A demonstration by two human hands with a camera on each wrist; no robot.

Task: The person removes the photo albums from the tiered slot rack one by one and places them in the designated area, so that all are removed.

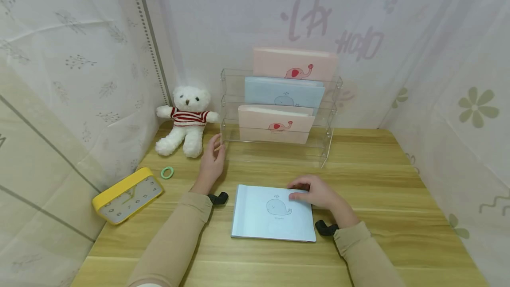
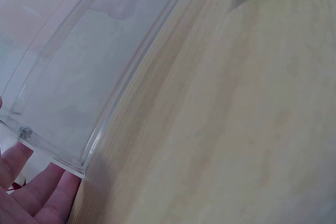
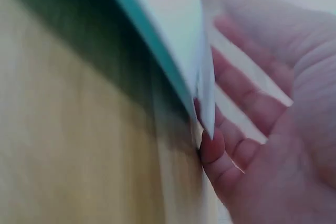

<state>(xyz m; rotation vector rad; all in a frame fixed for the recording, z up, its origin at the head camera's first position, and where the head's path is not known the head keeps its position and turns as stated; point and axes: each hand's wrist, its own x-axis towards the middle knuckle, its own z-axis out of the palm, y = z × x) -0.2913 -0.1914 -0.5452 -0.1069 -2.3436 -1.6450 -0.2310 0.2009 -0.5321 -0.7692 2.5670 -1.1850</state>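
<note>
A light-blue notebook [image 1: 255,214] with a whale drawing lies on the wooden table in front of me. My right hand [image 1: 318,194] pinches its far right corner, the thumb over the cover and the fingers at the far edge. In the right wrist view the notebook [image 3: 168,19] slants up off the wood, its edge among the fingers [image 3: 241,93]. My left hand [image 1: 211,163] touches the left side of a clear acrylic rack [image 1: 275,154], its fingers along the outer panel. The rack holds a front pink notebook [image 1: 255,127], a blue notebook [image 1: 259,90] and a back pink notebook [image 1: 271,61].
Left of the rack a white teddy bear [image 1: 189,118] in a striped shirt sits against the curtain. A yellow alarm clock [image 1: 127,194] and a small green ring [image 1: 167,172] are at the table's left side. Fabric walls enclose the table [image 1: 382,180].
</note>
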